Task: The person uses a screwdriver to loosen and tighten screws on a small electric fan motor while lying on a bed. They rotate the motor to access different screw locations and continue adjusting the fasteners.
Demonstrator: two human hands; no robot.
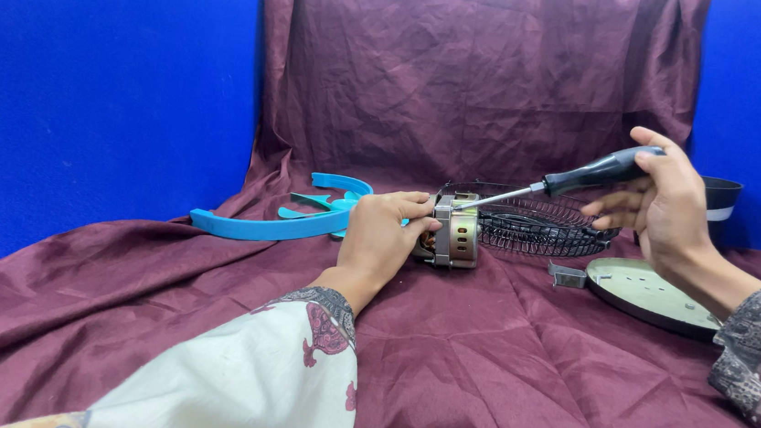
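Metal motor (455, 234) gripped by left hand (378, 237) fingers, right hand (665, 211) fingers wrapped round screwdriver (553, 181), tip touching motor

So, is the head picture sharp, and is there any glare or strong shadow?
Head view: even, soft light; the motor and screwdriver are sharp, with slight shine on the shaft; only faint shadows in the cloth folds; no obvious blur.
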